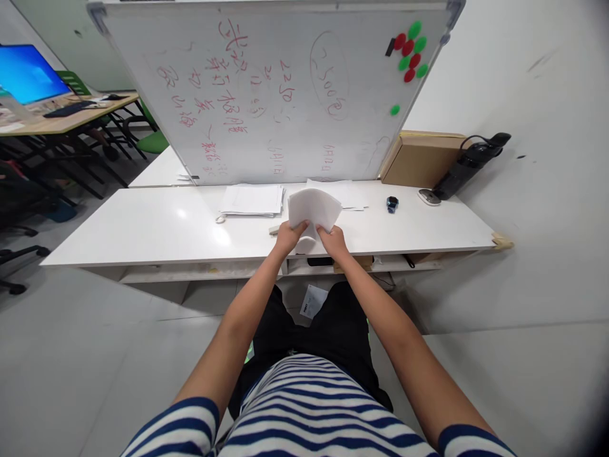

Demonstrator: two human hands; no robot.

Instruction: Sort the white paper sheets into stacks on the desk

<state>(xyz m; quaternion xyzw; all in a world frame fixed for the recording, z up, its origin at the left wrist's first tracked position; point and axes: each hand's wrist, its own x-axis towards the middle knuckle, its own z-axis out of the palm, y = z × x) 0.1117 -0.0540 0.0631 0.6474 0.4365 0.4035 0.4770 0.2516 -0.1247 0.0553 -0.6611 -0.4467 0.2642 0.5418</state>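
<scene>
Above the front edge of the white desk point(157, 225), a bent sheaf of white paper point(314, 206) is held between my two hands. My left hand point(290, 237) grips its lower left side, thumb on the near face. At the lower right side, my right hand point(332, 241) pinches the paper the same way. The sheets bow upward, and a curled lower part shows below my thumbs. Close to my left hand lies a small pale stapler-like object point(274, 231). Behind it on the desk rests a stack of white paper point(252, 199).
A whiteboard point(190, 82) with red writing stands along the desk's back. More sheets point(352, 190) lie behind my hands. To the right are a watch point(392, 204), a mouse point(429, 197), a black bottle point(469, 168) and a cardboard box point(421, 158). A shelf point(228, 271) runs under the desktop.
</scene>
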